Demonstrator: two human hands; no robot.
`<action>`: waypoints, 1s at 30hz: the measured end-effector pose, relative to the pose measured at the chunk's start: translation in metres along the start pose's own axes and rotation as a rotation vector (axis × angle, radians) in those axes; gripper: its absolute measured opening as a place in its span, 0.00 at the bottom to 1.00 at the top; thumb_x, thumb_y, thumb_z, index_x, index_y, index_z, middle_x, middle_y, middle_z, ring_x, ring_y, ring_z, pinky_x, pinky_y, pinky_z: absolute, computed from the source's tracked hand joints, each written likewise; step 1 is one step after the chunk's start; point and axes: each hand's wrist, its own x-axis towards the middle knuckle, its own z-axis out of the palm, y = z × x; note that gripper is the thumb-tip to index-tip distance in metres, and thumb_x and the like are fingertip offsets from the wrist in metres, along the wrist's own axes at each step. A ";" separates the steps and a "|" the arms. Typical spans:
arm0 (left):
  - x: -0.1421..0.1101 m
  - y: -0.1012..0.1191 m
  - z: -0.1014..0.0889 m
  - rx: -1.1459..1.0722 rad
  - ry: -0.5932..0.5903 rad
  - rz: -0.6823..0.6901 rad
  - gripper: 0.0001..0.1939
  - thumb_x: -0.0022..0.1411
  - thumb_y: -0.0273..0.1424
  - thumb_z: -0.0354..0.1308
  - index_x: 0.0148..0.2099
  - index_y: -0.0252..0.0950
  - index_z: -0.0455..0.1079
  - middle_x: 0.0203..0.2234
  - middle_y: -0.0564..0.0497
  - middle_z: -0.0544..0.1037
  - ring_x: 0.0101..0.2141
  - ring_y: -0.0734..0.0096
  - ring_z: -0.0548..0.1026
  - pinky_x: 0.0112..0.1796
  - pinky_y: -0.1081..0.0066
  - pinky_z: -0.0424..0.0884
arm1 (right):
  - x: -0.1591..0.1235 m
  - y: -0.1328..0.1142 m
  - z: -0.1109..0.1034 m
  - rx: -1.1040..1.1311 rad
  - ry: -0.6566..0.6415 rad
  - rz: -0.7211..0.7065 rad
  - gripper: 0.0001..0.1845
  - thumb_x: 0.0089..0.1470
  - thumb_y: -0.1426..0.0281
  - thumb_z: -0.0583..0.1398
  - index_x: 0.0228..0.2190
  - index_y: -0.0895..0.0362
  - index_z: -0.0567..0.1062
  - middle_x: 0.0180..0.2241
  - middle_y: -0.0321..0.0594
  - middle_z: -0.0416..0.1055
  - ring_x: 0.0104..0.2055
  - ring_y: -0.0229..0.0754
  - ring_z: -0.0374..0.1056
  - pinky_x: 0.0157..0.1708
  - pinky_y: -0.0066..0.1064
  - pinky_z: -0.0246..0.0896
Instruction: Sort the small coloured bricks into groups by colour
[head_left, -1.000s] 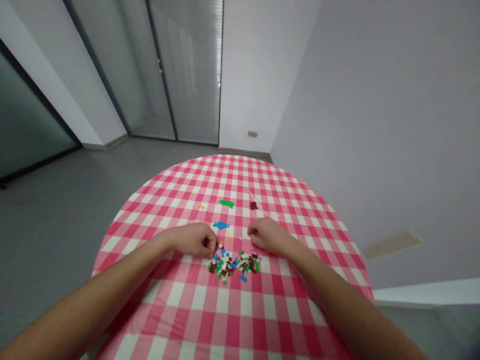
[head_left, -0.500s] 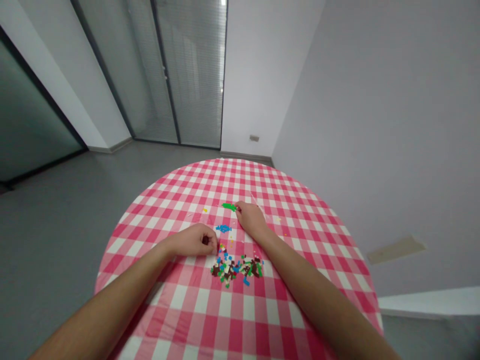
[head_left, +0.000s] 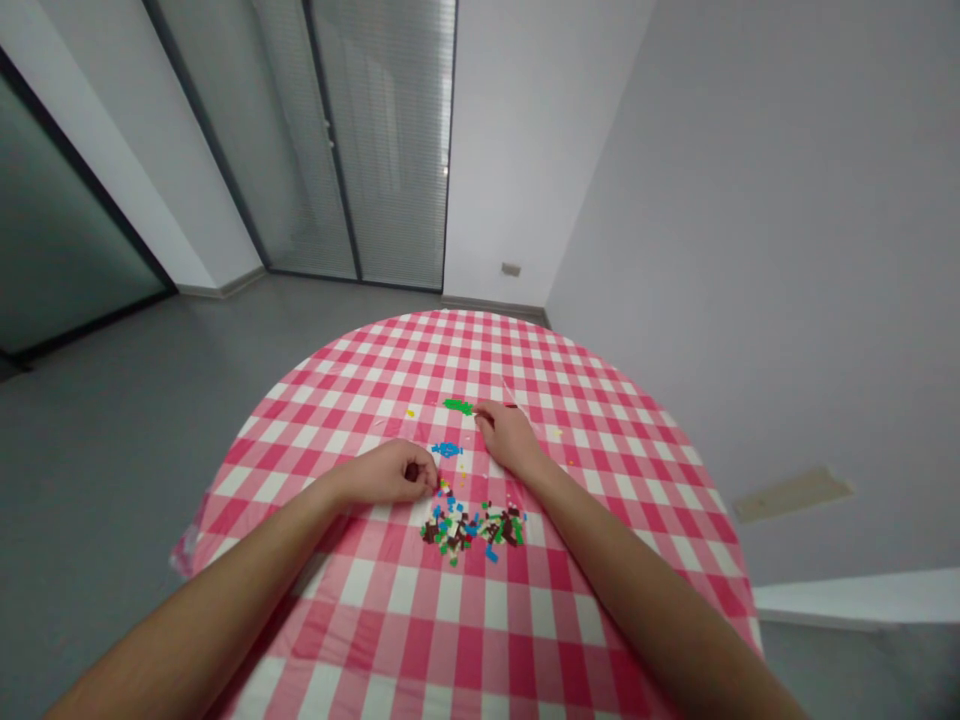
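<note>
Left fingers [head_left: 429, 480] curled nearly shut at the edge of the mixed bricks [head_left: 471, 530]
Whether anything is gripped by the left hand [head_left: 388, 474] or right hand [head_left: 510, 438] cannot be told; right fingertips [head_left: 480, 419] are pinched just beside the green bricks [head_left: 458, 406]. Blue bricks [head_left: 447, 450] are spread between, with checked cloth [head_left: 450, 600] showing around them.

The left forearm [head_left: 217, 590] and right forearm [head_left: 637, 590] reach in bare from the bottom corners of the view. The left hand [head_left: 386, 473] sits low and curled, its fingers [head_left: 427, 478] bunched inward around a dark hollow. The right hand [head_left: 510, 440] lies farther forward, its fingers [head_left: 484, 420] pinched together and pointing left.
</note>
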 end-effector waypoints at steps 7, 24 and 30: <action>0.000 0.016 0.006 0.297 0.098 0.193 0.13 0.60 0.24 0.55 0.44 0.40 0.78 0.37 0.49 0.79 0.36 0.70 0.75 0.37 0.73 0.68 | -0.047 0.006 -0.022 0.163 -0.093 -0.090 0.13 0.59 0.74 0.56 0.43 0.57 0.78 0.42 0.44 0.79 0.43 0.45 0.74 0.44 0.35 0.66; 0.000 0.019 0.009 0.472 0.065 0.201 0.09 0.63 0.26 0.56 0.40 0.38 0.77 0.38 0.49 0.77 0.39 0.69 0.74 0.41 0.71 0.67 | -0.066 0.010 -0.025 0.110 -0.199 -0.249 0.07 0.58 0.73 0.61 0.33 0.58 0.81 0.32 0.42 0.77 0.35 0.41 0.70 0.36 0.30 0.61; 0.001 0.019 0.008 0.327 0.072 0.198 0.08 0.66 0.30 0.55 0.37 0.37 0.76 0.36 0.47 0.77 0.38 0.68 0.74 0.42 0.70 0.68 | -0.063 0.005 -0.019 0.055 -0.199 -0.211 0.07 0.58 0.74 0.62 0.34 0.58 0.82 0.32 0.42 0.75 0.34 0.41 0.69 0.34 0.29 0.60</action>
